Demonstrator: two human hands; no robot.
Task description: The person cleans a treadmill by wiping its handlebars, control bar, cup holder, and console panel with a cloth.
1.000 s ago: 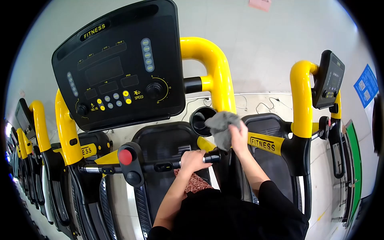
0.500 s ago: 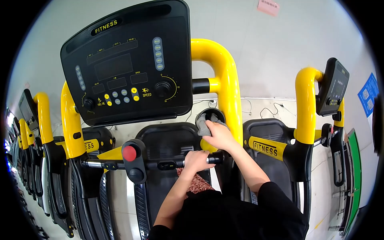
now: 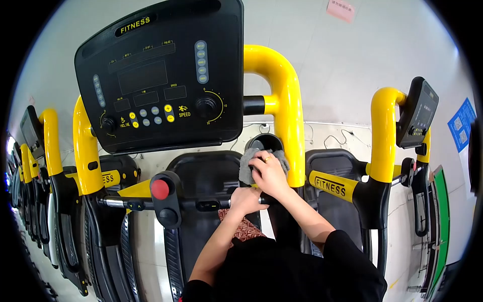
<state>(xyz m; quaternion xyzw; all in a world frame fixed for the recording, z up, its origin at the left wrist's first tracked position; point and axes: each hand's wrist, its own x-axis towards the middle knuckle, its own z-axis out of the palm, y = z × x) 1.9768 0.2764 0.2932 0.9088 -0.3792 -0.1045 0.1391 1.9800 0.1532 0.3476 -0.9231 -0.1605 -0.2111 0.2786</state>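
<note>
My right hand [image 3: 269, 173] grips a grey cloth [image 3: 246, 166] against the near side of a round black cup holder [image 3: 264, 142], beside the yellow upright [image 3: 290, 121]. The cloth hangs over the holder's near rim, and part of it is under my fingers. Just below, my left hand [image 3: 247, 201] is wrapped round the right end of the black handlebar [image 3: 191, 204]. Above and to the left stands the black console [image 3: 161, 85] with its knobs and buttons.
A red button [image 3: 160, 189] sits on the handlebar's left part. Behind the bar lies a treadmill deck [image 3: 204, 171]. Another treadmill's console [image 3: 420, 113] and yellow frame [image 3: 382, 136] stand at the right. More treadmills line the left, and cables lie by the wall.
My right hand first brought the cloth left into the cup holder's opening, then drew it back onto the near side. My left hand has stayed on the handlebar.
</note>
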